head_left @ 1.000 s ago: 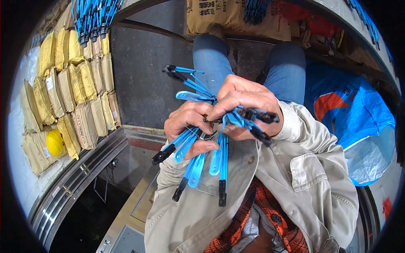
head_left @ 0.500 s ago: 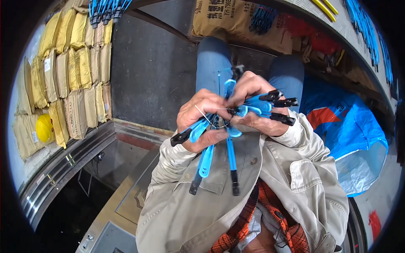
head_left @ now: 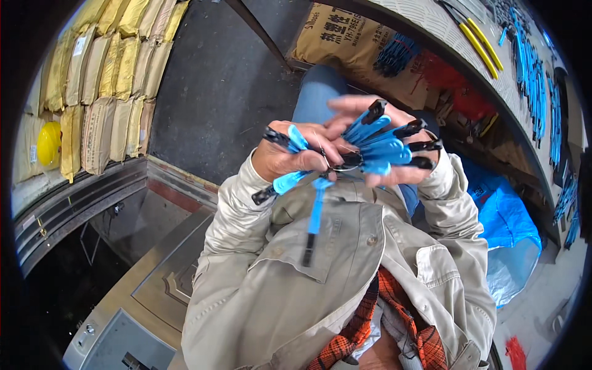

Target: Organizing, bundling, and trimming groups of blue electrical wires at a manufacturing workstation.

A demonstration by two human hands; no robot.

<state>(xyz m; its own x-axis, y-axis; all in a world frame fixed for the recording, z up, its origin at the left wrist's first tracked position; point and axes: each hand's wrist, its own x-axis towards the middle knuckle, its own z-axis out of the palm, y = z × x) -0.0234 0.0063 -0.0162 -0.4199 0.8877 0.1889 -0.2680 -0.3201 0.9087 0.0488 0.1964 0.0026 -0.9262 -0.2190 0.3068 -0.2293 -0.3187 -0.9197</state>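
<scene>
Holds a cluster of slim blue strips [head_left: 385, 151] with black ends near the middle of the view, a little toward 2 o'clock, in front of a beige jacket [head_left: 308, 299]. Shows a thin wire ring [head_left: 349, 168] at the hub of the cluster. Has the left hand [head_left: 283, 161] closed on a few strips just beside the ring, with thumb close to fingers and black ends poking out toward 8 and 10 o'clock. Has the right hand [head_left: 396, 115] curled loosely around the thicker fan, with black ends splayed from 1 to 3 o'clock. Blurs at the right fingers; cannot tell the firmness of that grip. Lets a lone strip [head_left: 316, 213] dangle from the cluster toward 6 to 7 o'clock, also blurred.

Has a bench [head_left: 401, 15] at 1 to 2 o'clock, bearing a yellow-handled tool [head_left: 480, 46] and, farther out at 2 o'clock, rows of more blue pieces [head_left: 531, 83]. Has a blue bag [head_left: 505, 225] between 3 and 4 o'clock, a printed brown sack [head_left: 333, 37] between 12 and 1, stacked wrapped packs [head_left: 95, 68] at 10, and a rounded yellow object [head_left: 49, 143] near 9.
</scene>
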